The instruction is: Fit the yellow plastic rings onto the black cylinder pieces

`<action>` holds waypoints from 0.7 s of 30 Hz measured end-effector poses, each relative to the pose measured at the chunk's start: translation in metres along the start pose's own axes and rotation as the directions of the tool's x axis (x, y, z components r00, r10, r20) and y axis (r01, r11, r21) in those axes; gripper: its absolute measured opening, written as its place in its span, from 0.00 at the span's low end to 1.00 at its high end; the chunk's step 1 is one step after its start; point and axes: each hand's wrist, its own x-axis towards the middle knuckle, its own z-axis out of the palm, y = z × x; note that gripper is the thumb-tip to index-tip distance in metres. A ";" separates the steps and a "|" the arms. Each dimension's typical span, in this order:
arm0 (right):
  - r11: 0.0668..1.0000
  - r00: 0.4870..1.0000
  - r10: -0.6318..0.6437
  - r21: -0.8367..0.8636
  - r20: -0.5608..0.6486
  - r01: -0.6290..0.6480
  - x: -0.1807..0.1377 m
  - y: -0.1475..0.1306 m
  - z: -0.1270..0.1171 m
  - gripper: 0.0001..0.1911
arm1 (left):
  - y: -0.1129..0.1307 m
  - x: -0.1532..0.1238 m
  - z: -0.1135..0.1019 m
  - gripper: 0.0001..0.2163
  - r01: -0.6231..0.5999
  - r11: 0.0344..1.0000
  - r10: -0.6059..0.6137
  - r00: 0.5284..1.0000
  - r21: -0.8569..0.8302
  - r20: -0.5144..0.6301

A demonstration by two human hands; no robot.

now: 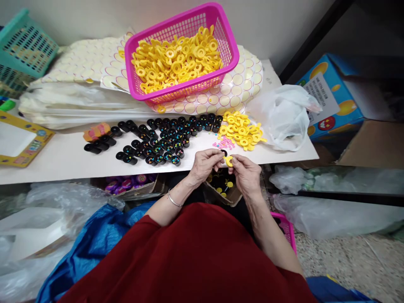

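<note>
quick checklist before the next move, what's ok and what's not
1. Yellow piece held: ok, in the right hand.
2. Left hand grip: cannot tell, fingertips are close by the piece.
3. Pink beads nearby: ok, scattered just beyond the hands.
4. Yellow pile nearby: ok, beside the beads.
5. Black cups all containing beads: cannot tell, some insides are too dark.
6. Pink basket stocked: ok, heaped with yellow pieces.
</note>
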 end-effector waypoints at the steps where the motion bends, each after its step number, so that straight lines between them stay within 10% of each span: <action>1: 0.999 1.000 -0.020 -0.033 0.017 0.021 -0.003 0.001 -0.001 0.13 | 0.002 -0.001 0.000 0.15 0.021 1.000 -0.021 1.000 -0.015 -0.010; 7: 0.937 0.951 -0.204 -0.236 0.230 0.258 -0.003 -0.001 -0.002 0.18 | 0.004 0.003 -0.003 0.10 0.039 0.998 -0.042 0.997 -0.046 -0.071; 11: 0.727 0.888 -0.383 -0.510 0.253 0.459 0.017 0.009 -0.002 0.14 | 0.003 0.014 -0.001 0.11 -0.038 0.999 0.041 0.991 0.031 -0.125; 21: 0.592 0.867 -0.333 -0.633 0.371 0.498 0.037 0.017 -0.001 0.10 | -0.013 0.038 -0.005 0.13 -0.025 0.996 0.043 0.978 0.090 -0.206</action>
